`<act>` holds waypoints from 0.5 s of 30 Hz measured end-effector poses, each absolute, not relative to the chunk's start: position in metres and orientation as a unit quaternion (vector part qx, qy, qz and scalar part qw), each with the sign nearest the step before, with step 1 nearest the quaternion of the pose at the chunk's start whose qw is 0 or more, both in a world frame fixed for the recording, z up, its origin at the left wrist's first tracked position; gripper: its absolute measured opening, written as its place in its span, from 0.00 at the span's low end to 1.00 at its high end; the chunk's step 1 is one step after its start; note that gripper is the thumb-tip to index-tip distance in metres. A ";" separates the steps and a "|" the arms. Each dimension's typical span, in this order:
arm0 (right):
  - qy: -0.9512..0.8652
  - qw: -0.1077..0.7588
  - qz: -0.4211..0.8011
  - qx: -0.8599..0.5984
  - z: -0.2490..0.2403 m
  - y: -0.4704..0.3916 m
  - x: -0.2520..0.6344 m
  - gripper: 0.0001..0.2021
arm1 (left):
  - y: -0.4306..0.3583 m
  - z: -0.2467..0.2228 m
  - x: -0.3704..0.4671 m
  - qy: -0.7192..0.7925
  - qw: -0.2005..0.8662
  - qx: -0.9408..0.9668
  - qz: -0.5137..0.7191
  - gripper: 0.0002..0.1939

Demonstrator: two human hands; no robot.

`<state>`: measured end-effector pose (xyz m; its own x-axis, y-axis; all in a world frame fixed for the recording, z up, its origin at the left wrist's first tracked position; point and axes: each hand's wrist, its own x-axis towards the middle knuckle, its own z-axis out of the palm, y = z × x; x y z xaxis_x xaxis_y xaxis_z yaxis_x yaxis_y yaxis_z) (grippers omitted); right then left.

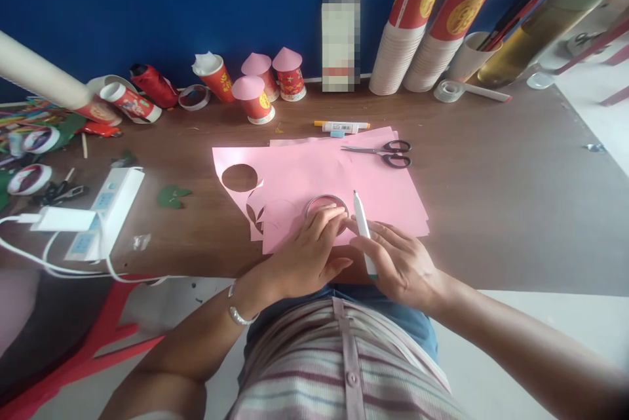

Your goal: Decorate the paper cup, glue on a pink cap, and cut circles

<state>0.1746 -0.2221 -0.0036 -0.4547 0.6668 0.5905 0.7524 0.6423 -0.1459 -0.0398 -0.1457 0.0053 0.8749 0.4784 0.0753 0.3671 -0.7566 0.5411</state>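
A: What was seen at the left side of the table [491, 210]?

B: A white power strip [105, 210] with cables was laid there, and near it a small green paper piece [171, 196]. Behind, by the blue wall, several red paper cups with pink cone lids [253, 99] were placed.

A: And in the middle?

B: Pink paper sheets [383, 197] were spread flat. A round hole [239, 177] was already cut in the left part. A clear ring [325, 200] was laid on the sheet, and it was pressed down by the left hand [299, 256]. The fingers were stretched flat over the near side of the ring, touching it, not curled around it.

A: Where was the pen?

B: A white pen [364, 231] was gripped by the right hand [400, 263], just beside the ring on its right side. The fingers were closed around its lower part. The upper end was pointed away from the body; it cannot be told if the paper was touched by it.

A: What was farther right?

B: Scissors [386, 152] were laid on the far edge of the sheets, and behind them a marker [343, 126]. Tall stacks of cups [432, 20] were leaned at the wall.
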 end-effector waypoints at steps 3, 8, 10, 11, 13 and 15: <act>-0.852 0.312 -0.067 -0.415 -0.005 -0.221 0.174 0.11 | -0.144 0.002 -0.044 0.216 0.268 0.930 0.132 0.34; -0.854 0.308 -0.068 -0.414 -0.005 -0.216 0.171 0.11 | -0.139 -0.002 -0.052 0.196 0.285 0.924 0.162 0.34; -0.855 0.306 -0.079 -0.411 -0.004 -0.216 0.171 0.10 | -0.130 0.001 -0.055 0.176 0.301 0.921 0.174 0.36; -0.857 0.304 -0.086 -0.408 -0.004 -0.216 0.171 0.10 | -0.123 0.004 -0.057 0.166 0.311 0.920 0.173 0.36; -0.859 0.301 -0.099 -0.402 -0.003 -0.215 0.171 0.10 | -0.106 0.012 -0.058 0.155 0.317 0.922 0.161 0.34; -0.860 0.296 -0.108 -0.401 -0.003 -0.216 0.171 0.12 | -0.084 0.021 -0.056 0.131 0.313 0.934 0.112 0.33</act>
